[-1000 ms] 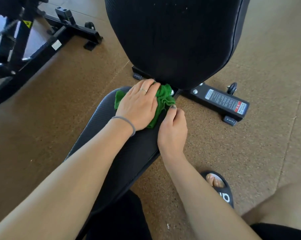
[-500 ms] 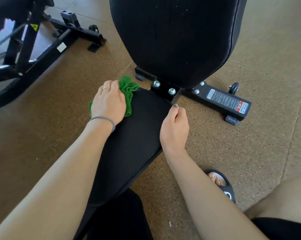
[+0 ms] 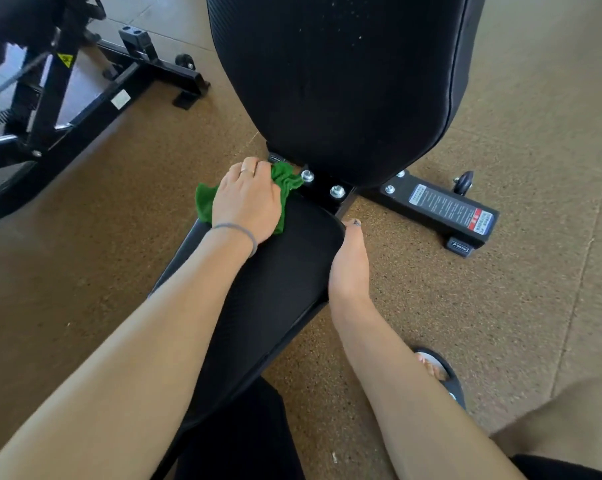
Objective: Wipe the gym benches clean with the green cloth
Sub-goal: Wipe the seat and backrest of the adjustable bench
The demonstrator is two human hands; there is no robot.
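I note the left hand [image 3: 247,199] lying palm-down at centre frame, fingers spread flat over the green cloth [image 3: 285,180], pressing it onto the far left corner of the seat pad [image 3: 278,278]. Cloth edges show on both sides of the hand, reaching close to the bolts [image 3: 322,183]. The right hand [image 3: 349,265] grips the pad's right edge, thumb on top; its fingers are hidden underneath. The backrest [image 3: 341,81] rises at upper centre.

Left hand [image 3: 247,199] palm down, fingers spread flat, pressing forward; right hand [image 3: 349,268] resting edge-on, thumb extended; both forearms outstretched.
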